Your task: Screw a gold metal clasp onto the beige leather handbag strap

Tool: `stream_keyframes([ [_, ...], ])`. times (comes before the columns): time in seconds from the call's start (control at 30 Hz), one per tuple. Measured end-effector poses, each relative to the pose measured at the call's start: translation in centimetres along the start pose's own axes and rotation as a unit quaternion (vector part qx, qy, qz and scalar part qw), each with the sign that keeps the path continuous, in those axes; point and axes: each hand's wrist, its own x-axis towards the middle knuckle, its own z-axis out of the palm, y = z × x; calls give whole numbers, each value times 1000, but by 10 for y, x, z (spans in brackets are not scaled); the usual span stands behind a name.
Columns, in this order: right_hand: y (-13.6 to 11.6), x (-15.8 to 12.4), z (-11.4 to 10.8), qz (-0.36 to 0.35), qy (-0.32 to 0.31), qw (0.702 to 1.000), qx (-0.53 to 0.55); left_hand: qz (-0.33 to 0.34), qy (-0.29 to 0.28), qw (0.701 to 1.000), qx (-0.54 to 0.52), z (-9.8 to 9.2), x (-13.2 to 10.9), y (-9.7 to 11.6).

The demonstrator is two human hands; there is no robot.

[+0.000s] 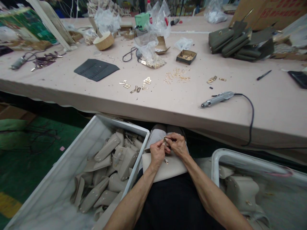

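Observation:
A light grey-beige handbag (155, 172) lies across my lap. Above it my left hand (157, 152) and my right hand (177, 145) meet, fingers pinched together. Between their fingertips shows a small metal plate (165, 139), partly covered by the fingers. A second bit of shiny metal (166, 161) rests on the bag just below my hands. How the plate sits against the bag is hidden by my fingers.
Left of me stands a white bin (96, 119) of similar bags; another bin (216, 156) stands right. On the table (168, 105) lie an electric screwdriver (218, 99), gold metal plates (136, 89), tiny scattered fittings (177, 75), a dark sheet (96, 69) and dark green bags (240, 41).

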Motion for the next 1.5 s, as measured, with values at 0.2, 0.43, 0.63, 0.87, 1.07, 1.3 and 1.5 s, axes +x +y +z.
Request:
stream_keyframes([
  [0.2, -2, 2, -1, 6, -12, 1000, 20, -7, 14, 1000, 2, 0, 1, -3],
  [0.43, -1, 11, -2, 107, -33, 984, 140, -10, -14, 1000, 8, -2, -2, 4],
  [0.63, 5, 13, 0, 124, -39, 978, 161, -34, -36, 998, -36, -6, 2, 1],
  [0.87, -18, 12, 0, 107, -56, 985, 122, -12, 35, 999, 29, -2, 3, 9],
  [1.07, -68, 55, -71, 1, 158, 987, -19, -13, 28, 999, 17, -9, 11, 2],
  [1.3, -83, 143, -182, 192, 359, 848, -340, -33, 44, 998, -25, -8, 14, -2],
  [1.5, -58, 190, -197, 269, 385, 847, -247, -32, 33, 998, -36, -8, 16, 3],
])
